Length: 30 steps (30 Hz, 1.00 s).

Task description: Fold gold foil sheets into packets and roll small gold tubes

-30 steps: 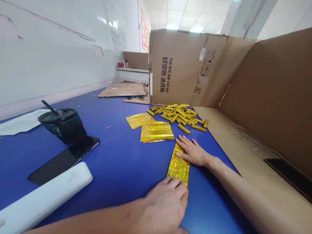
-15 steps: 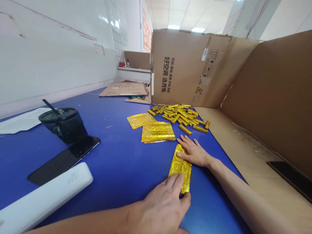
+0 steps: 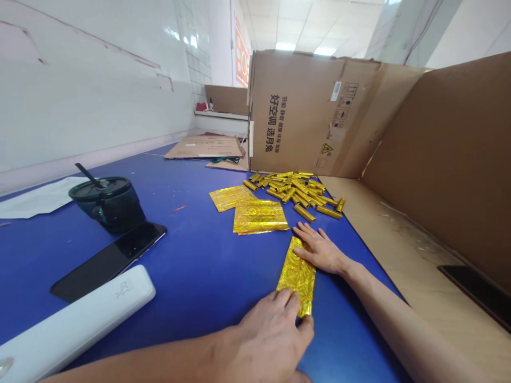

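Note:
A narrow strip of gold foil paper (image 3: 298, 275) lies folded lengthwise on the blue table (image 3: 199, 266). My left hand (image 3: 271, 335) rests on the strip's near end, fingers flat on it and thumb at its right edge. My right hand (image 3: 319, 248) lies flat and open on the far end, fingers spread toward the flat gold sheets (image 3: 259, 216). Farther back lies a heap of several rolled gold foil tubes (image 3: 297, 190).
A dark lidded cup with a straw (image 3: 108, 204), a black phone (image 3: 109, 259) and a white oblong case (image 3: 75, 325) sit at the left. Upright cardboard walls (image 3: 439, 154) and a cardboard floor sheet (image 3: 403, 239) bound the right and back. Flat cardboard (image 3: 205, 146) lies beyond.
The left hand's fingers have spread forward onto the strip's near end, and the strip looks a little wider and flatter. The right hand has stayed in place.

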Tool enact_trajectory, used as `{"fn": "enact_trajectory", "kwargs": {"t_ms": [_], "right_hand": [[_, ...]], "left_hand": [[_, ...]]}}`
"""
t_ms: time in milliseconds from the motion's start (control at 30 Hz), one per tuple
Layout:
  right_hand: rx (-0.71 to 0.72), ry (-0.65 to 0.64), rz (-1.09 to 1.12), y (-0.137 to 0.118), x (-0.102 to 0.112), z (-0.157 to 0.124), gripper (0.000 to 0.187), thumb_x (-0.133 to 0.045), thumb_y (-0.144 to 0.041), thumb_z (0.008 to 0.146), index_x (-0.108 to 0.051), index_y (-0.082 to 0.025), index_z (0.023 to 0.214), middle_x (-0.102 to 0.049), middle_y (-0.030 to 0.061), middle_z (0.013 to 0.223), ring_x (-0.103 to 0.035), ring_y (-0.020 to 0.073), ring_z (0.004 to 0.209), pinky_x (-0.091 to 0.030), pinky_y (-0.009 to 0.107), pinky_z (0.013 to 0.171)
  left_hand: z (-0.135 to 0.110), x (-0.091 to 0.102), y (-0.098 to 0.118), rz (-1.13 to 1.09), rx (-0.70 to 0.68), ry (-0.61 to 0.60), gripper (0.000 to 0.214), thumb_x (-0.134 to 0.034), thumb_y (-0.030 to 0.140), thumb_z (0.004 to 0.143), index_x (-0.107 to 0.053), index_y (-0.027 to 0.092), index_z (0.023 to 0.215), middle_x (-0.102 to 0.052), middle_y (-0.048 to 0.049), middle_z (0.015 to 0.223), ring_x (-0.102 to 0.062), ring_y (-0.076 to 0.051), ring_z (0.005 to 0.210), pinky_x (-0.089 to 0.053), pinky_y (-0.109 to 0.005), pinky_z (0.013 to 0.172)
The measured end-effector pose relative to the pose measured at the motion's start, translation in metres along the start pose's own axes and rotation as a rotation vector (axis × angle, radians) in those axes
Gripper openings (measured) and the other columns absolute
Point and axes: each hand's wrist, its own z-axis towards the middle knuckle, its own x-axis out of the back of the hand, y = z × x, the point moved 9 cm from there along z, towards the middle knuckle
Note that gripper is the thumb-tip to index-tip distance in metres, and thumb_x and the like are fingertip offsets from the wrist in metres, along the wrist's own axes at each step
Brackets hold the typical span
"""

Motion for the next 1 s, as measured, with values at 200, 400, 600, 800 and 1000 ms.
{"fn": "enact_trajectory", "kwargs": {"t_ms": [200, 400, 600, 800, 1000], "right_hand": [[-0.096, 0.103, -0.004, 0.004, 0.011, 0.000, 0.057, -0.033, -0.045, 0.082, -0.027, -0.016, 0.131, -0.021, 0.0125, 0.139, -0.014, 0.0249, 0.127, -0.012, 0.053, 0.098], [0.155, 0.009, 0.161, -0.070, 0.020, -0.034, 0.050, -0.024, -0.040, 0.087, -0.038, -0.011, 0.125, -0.034, 0.0117, 0.133, -0.023, 0.0181, 0.125, -0.022, 0.036, 0.101], [0.256, -0.083, 0.201, -0.113, 0.022, -0.079, 0.041, -0.024, -0.036, 0.089, -0.046, -0.017, 0.118, -0.042, 0.0095, 0.129, -0.030, 0.0200, 0.122, -0.013, 0.044, 0.103], [0.268, -0.135, 0.216, -0.096, 0.009, -0.078, 0.050, -0.029, -0.043, 0.087, -0.036, -0.015, 0.127, -0.032, 0.0113, 0.134, -0.023, 0.0222, 0.124, -0.011, 0.045, 0.103], [0.193, -0.125, 0.086, -0.059, -0.004, -0.062, 0.054, -0.026, -0.045, 0.087, -0.024, -0.015, 0.132, -0.020, 0.0091, 0.139, -0.012, 0.0203, 0.127, -0.008, 0.045, 0.103]], "left_hand": [[-0.002, 0.002, 0.003, 0.005, -0.011, -0.083, 0.061, -0.055, 0.050, 0.071, -0.048, 0.008, 0.115, -0.047, -0.0219, 0.116, -0.042, -0.032, 0.110, -0.038, -0.039, 0.085], [-0.001, 0.000, 0.001, -0.010, 0.008, -0.082, 0.061, -0.054, 0.050, 0.071, -0.048, 0.009, 0.115, -0.045, -0.0210, 0.119, -0.039, -0.033, 0.111, -0.037, -0.042, 0.087], [0.000, -0.008, -0.002, -0.033, 0.051, -0.097, 0.060, -0.057, 0.048, 0.069, -0.049, 0.012, 0.115, -0.049, -0.0203, 0.114, -0.045, -0.032, 0.105, -0.038, -0.042, 0.086], [0.000, -0.002, -0.001, -0.055, 0.029, -0.066, 0.058, -0.059, 0.046, 0.067, -0.050, 0.012, 0.113, -0.050, -0.0184, 0.113, -0.044, -0.032, 0.106, -0.037, -0.043, 0.087], [0.000, -0.003, 0.001, -0.031, -0.006, -0.092, 0.062, -0.057, 0.048, 0.070, -0.047, 0.007, 0.115, -0.042, -0.0249, 0.121, -0.038, -0.035, 0.112, -0.034, -0.043, 0.090]]}}
